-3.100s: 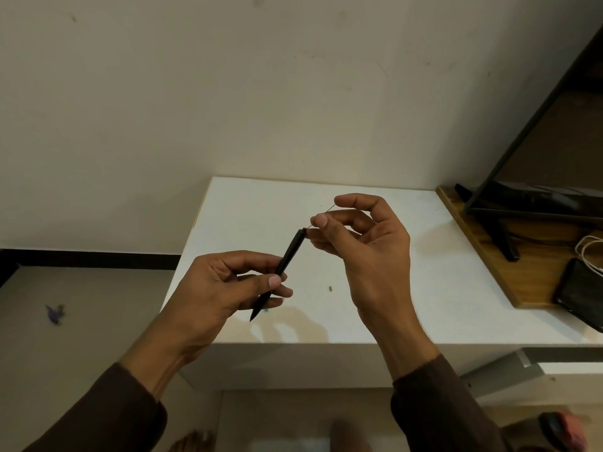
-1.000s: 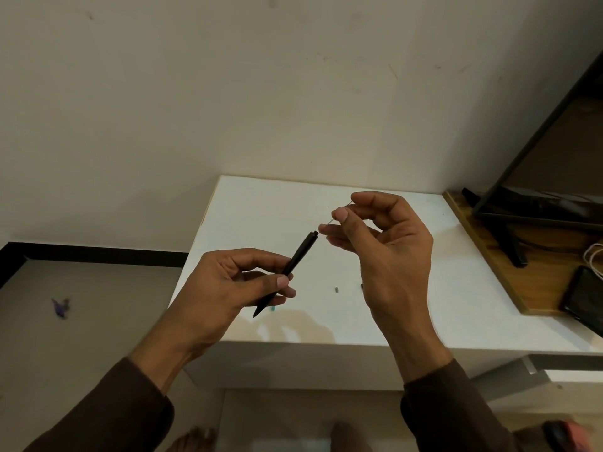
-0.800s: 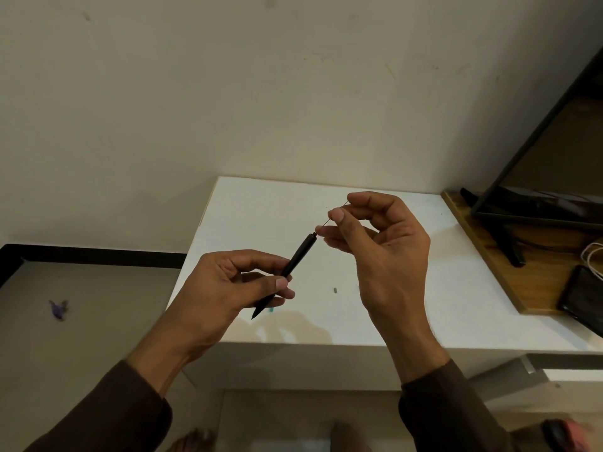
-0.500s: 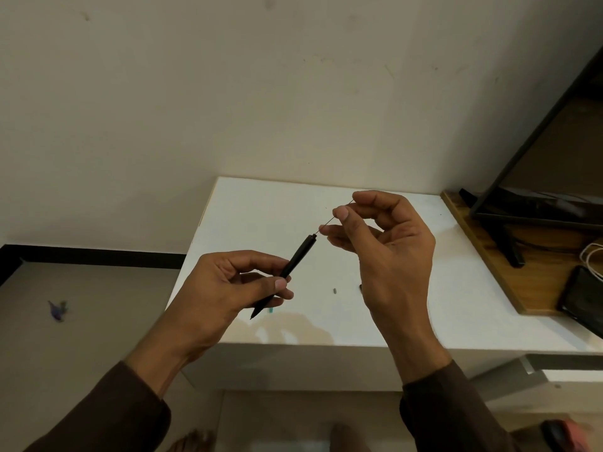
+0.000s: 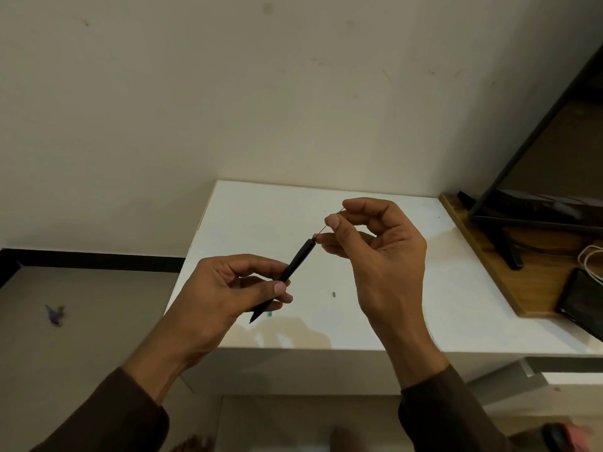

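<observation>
My left hand grips a slim black pencil-like barrel between thumb and fingers, tilted with its top end up and to the right. My right hand pinches a thin dark lead between thumb and forefinger. The lead's lower end meets the barrel's top opening. Both hands hover above a white table.
A tiny dark piece and a small teal bit lie on the table. To the right is a wooden board carrying a black monitor stand, a phone and a white cable. A plain wall stands behind.
The lead's tip has stayed at the barrel's top end while my right hand made small shifts. My left hand has held the barrel almost still.
</observation>
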A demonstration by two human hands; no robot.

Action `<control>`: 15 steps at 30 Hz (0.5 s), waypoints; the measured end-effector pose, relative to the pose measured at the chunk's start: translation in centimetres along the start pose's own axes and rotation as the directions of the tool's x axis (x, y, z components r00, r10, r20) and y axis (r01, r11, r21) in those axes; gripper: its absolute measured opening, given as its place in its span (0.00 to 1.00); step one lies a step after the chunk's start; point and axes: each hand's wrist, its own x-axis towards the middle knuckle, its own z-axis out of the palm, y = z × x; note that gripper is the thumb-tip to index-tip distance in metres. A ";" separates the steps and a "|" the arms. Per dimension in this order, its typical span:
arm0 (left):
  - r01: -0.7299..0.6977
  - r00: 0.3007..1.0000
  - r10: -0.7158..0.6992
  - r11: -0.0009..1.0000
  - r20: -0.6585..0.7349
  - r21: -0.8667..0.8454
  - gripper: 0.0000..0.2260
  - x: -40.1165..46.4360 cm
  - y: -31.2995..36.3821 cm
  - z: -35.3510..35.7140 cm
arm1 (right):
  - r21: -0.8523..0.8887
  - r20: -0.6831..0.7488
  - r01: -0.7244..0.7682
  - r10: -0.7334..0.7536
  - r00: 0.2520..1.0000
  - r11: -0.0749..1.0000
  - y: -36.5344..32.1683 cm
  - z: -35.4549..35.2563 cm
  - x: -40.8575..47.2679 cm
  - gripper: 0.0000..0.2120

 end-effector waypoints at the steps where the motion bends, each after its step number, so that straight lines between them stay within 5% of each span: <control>1: 0.000 1.000 0.000 1.000 0.000 0.000 0.10 0.0 0.0 0.0 | -0.004 0.005 -0.002 0.002 1.000 1.000 0.0 0.0 0.0 0.08; 15: 0.008 1.000 -0.008 1.000 -0.029 -0.005 0.11 -0.1 0.1 0.1 | -0.007 0.056 -0.014 0.015 0.998 1.000 0.1 0.1 -0.2 0.09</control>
